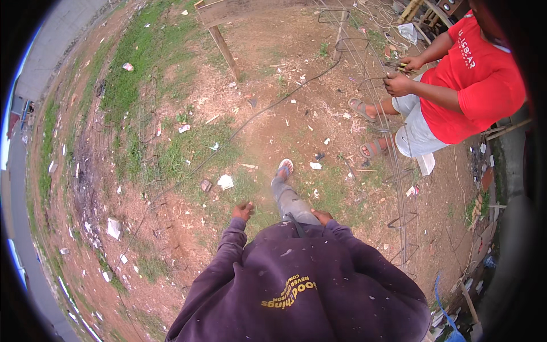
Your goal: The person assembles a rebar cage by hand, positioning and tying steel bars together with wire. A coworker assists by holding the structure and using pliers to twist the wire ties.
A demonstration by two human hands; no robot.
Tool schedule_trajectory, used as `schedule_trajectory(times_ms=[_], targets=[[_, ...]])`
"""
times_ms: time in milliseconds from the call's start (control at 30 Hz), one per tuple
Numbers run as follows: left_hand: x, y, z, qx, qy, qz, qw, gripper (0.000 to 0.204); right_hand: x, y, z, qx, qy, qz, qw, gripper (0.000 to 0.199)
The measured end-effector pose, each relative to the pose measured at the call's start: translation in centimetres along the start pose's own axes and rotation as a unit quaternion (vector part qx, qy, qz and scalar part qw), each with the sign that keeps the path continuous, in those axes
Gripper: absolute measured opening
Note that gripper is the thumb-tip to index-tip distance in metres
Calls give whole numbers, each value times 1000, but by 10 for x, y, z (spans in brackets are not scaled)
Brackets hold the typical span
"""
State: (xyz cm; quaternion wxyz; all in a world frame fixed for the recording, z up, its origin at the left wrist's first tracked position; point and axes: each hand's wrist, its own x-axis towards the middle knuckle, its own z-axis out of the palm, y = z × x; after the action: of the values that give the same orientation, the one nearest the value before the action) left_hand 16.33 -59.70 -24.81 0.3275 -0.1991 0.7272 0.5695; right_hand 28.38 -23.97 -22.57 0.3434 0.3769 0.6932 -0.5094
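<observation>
My left hand (243, 211) hangs in front of my purple sweatshirt (342, 273), its fingers loosely bent with nothing visible in them. My right hand (322, 216) is beside my grey trouser leg (295, 203), fingers reaching toward the thigh; the sleeve and sweatshirt hide part of it. One sandalled foot (286, 166) is stepping forward on the dirt. To my right runs a long cage of steel bars (397, 191) with bent wire stirrups, apart from both hands. Behind it, a person in a red shirt (476, 85) holds a small tool, perhaps pliers (403, 66), at the bars.
A long thin dark rod or cable (239, 130) slants across the ground ahead. A wooden trestle (224, 52) stands at the far side. Another steel cage (152, 148) lies on the grass at left. Paper scraps (225, 182) and stones (206, 185) litter the soil.
</observation>
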Motion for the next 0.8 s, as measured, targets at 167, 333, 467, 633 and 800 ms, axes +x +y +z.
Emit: schedule_trajectory(times_ms=[167, 333, 467, 633, 800], targets=[[30, 51, -57, 82, 2, -123, 989, 44, 114, -114, -22, -100, -54, 40, 993, 65], [91, 108, -138, -1, 116, -123, 986, 45, 155, -200, -43, -329, -76, -13, 941, 62], [157, 180, -145, 59, 216, -11, 975, 44, 168, -263, -53, -146, -5, -4, 989, 20], [220, 287, -93, 182, 148, 50, 971, 49, 225, -382, -70, -42, -47, -16, 998, 29], [309, 343, -83, 219, 26, 109, 969, 51, 294, -604, -92, -67, -4, -147, 987, 46]])
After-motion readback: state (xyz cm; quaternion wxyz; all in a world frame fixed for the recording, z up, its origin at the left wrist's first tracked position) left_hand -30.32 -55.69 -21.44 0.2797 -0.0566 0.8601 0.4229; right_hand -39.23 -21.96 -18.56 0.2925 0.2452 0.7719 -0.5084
